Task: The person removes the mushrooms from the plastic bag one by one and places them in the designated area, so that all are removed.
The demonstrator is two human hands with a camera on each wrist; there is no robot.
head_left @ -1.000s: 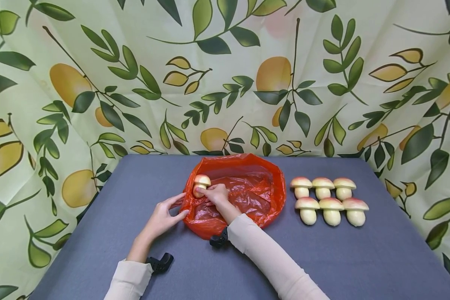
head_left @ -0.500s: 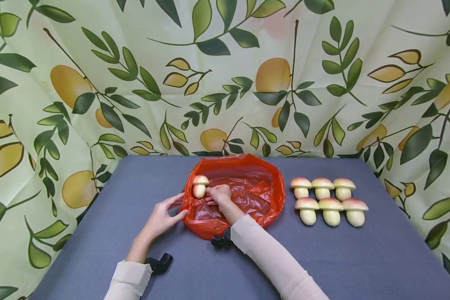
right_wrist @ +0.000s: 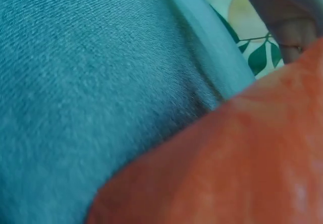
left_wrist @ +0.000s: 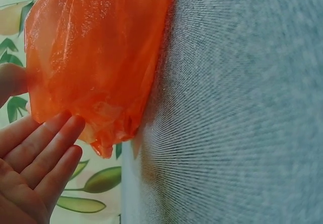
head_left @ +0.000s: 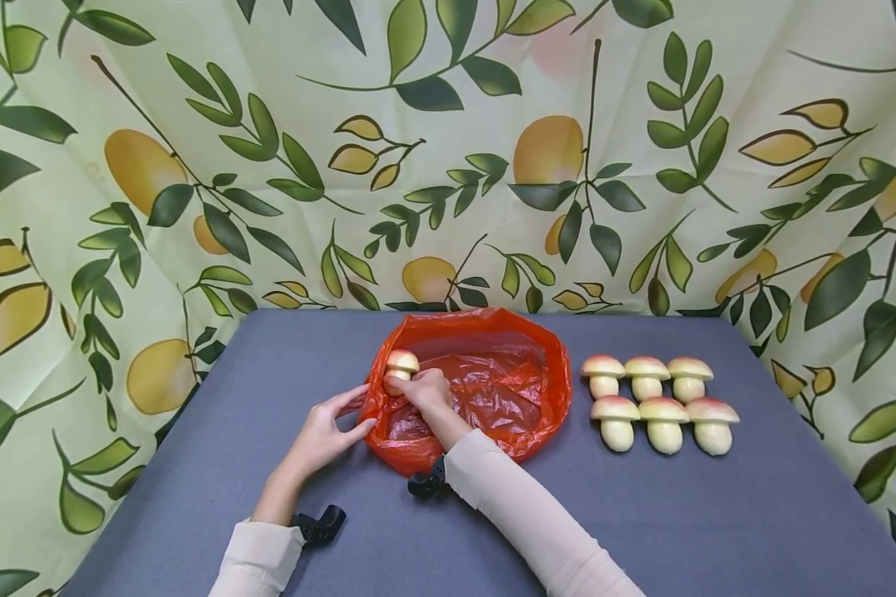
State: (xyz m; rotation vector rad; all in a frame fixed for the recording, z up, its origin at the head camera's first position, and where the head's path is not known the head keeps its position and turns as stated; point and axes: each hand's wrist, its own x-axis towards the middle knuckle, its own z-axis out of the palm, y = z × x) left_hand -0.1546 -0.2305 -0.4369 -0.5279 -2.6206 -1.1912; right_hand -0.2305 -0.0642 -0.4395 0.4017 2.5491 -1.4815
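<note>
An orange-red plastic bag (head_left: pixel 485 322) stands with its mouth spread wide on the table. Inside, against its left wall, is a mushroom (head_left: pixel 401 360) with a pale stem and a cream cap tinged red. My right hand (head_left: pixel 427 390) reaches in over the near rim, its thumb and fingers at the stem, whose lower part they hide. At the bag's left side, my left hand (head_left: pixel 327 424) touches the plastic with extended fingers and thumb. The left wrist view shows these fingers (left_wrist: pixel 48 153) fairly straight against the bag; in the right wrist view the bag wall hides the right hand.
To the right of the bag, several like mushrooms (head_left: pixel 663 412) lie in two rows on the grey-blue table (head_left: pixel 642 514). A leaf-and-fruit patterned cloth (head_left: pixel 463 124) hangs behind and along the sides. Each wrist wears a black camera mount (head_left: pixel 319 525).
My right hand drew slightly away from the mushroom half a second ago and is now back at its stem. The left hand has stayed at the bag's side.
</note>
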